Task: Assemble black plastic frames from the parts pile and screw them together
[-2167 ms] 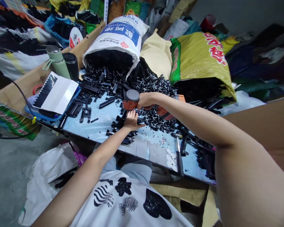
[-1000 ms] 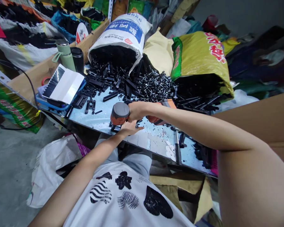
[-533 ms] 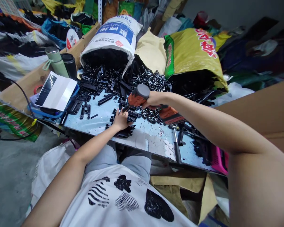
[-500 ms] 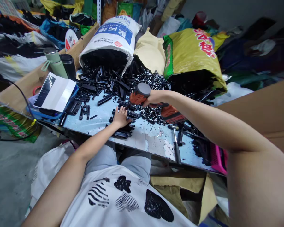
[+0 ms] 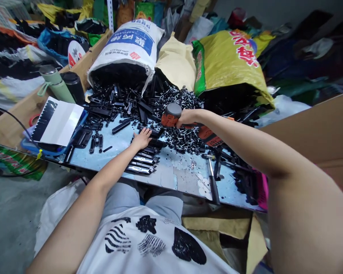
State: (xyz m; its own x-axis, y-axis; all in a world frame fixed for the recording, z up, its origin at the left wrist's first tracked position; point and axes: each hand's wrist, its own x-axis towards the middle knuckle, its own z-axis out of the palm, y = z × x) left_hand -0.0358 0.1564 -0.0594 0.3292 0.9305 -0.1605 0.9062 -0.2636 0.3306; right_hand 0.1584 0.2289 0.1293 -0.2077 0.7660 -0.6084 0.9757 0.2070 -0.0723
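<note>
The power drill (image 5: 171,115) is clamped in the right hand (image 5: 185,118), just right of the left hand (image 5: 142,139), which lies flat, fingers slightly spread, on the row of black plastic strips (image 5: 144,158) near the bench's (image 5: 114,146) front edge. The drill is orange-red with a grey round end; the strips are long, glossy and roughly parallel.

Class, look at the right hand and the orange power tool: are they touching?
Touching. The head view shows the right hand closed around the orange power tool, behind its grey end.
</note>
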